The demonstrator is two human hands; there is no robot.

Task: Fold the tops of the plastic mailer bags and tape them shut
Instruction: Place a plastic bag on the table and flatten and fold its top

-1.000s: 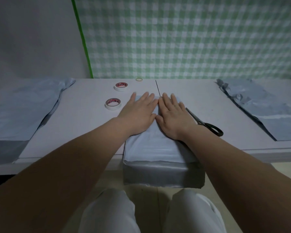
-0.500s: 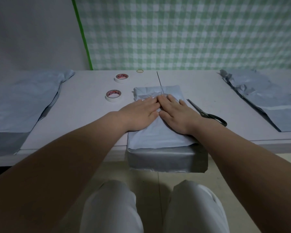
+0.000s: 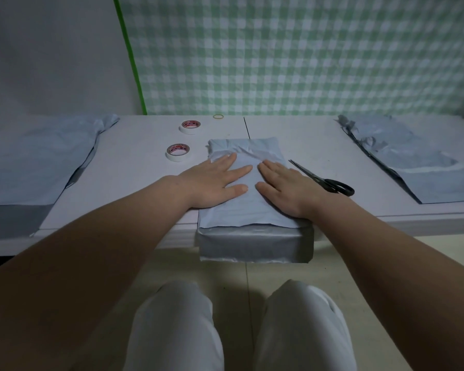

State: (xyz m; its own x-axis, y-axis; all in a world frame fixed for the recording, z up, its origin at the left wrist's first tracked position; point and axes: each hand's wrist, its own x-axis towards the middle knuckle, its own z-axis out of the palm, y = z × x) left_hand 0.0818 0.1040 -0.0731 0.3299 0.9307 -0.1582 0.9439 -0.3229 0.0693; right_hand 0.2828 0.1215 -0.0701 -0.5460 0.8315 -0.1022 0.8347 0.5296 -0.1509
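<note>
The left hand (image 3: 212,183) and right hand (image 3: 287,191) are lying flat, palms down, on the filled mailer bag (image 3: 248,210). The fingers (image 3: 236,171) are straight and slightly spread, pressing rather than gripping, and a narrow strip of bag is showing between the two hands. A second ago they were sitting side by side up at the bag's far end. They have been sliding back toward the person, and the thumbs are now nearing the middle of the bag.

That sweep is uncovering the folded flap (image 3: 252,152) at the far end. Its wrinkled edge is lying across the bag just beyond the fingertips. This looks like a smoothing pass that flattens the fold and pushes air out, so the fold seems made but no tape is holding it yet.

The bag is lying lengthwise at the middle of the worktop (image 3: 319,145), with its near end hanging over the front edge.

The nearer tape roll (image 3: 178,152) is sitting just left of the flap, and a second roll (image 3: 190,127) is sitting farther back. The scissors (image 3: 328,181) are lying just right of the right hand.

One hand will probably need to keep pinning the flap while the other reaches for tape, or the plastic may spring open. Flat bags are lying at the far left (image 3: 32,156) and far right (image 3: 426,167).
</note>
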